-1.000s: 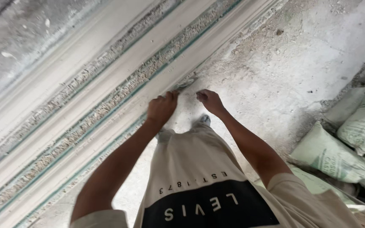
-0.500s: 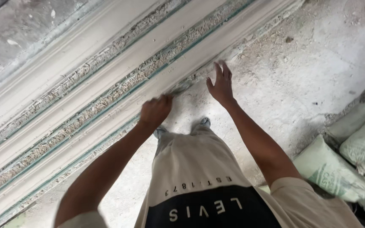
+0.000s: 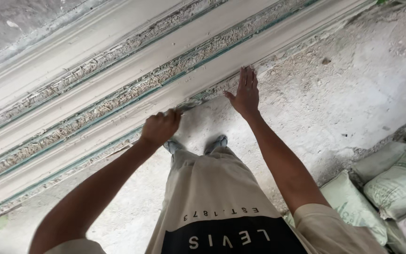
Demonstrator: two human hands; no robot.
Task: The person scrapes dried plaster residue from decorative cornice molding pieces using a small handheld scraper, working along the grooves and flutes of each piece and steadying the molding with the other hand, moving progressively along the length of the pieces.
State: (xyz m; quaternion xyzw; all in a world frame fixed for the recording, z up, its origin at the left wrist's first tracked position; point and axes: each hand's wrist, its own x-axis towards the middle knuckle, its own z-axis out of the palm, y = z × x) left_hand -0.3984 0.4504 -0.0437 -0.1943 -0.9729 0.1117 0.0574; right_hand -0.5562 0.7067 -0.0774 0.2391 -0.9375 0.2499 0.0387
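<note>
Left hand [image 3: 160,128] curled into a fist, pinching what looks like a small pale rag or scraper [image 3: 188,106] — too blurred to tell which — against the lower edge of the long off-white plaster moulding strip [image 3: 118,120]. Right hand [image 3: 245,93] spread flat, fingers pressed on the same edge further along. Below, dusty grey concrete floor [image 3: 344,103]; stacked pale green sacks [image 3: 395,183] at right.

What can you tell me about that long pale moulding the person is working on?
The moulding is a long, pale, plaster-like piece running diagonally across the view, with smooth raised bands and rough, crumbly grooves edged in thin green strips. It lies along the dusty floor. The right hand rests flat on its near edge; the left hand, fisted, presses something small against it.
</note>
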